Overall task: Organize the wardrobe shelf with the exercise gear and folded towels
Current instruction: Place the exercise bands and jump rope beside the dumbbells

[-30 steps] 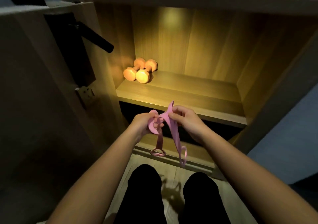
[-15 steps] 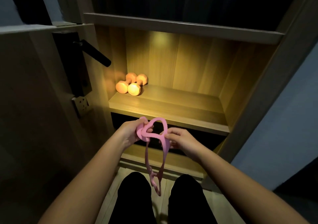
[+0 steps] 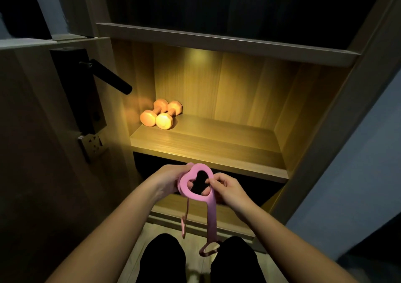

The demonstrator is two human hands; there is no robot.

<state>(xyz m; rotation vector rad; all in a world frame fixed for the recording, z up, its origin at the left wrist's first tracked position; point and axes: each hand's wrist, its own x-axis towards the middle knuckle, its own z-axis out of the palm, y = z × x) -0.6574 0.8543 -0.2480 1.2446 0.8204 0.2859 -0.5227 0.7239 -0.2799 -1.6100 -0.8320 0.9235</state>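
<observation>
1. Since the pink resistance band [image 3: 211,207] is only half gathered, my main worry is the loose tails. They hang down btwn the knees and could snag on the lower cabinet ledge or drag when the band goes up to the shelf [image 3: 217,150].
2. Second risk: the rubbery strap may spring open once let go. If it's set down loose it could slide off the front edge or sprawl across space prob. needed for towels. I see no towels in view.
3. Third: the dumbbells [image 3: 161,114] sit at the back-left corner of the shelf, touching each other. A careless reach could nudge them into a roll.
4. Hands: left hand [image 3: 169,179] is curled round the left side of the heart-shaped loop, w/ fingers showing through the opening. Right hand [image 3: 229,188] pinches the loop's right side, fingers bent.
5. Location: the band is held in the air just below and in front of the lit shelf, not resting on anything.
6. Look: soft pink, flat strap, matte. One heart loop is up top in the hands, and another hangs low near the right knee. A thinner bit dangles at left, too dim to make out.
</observation>
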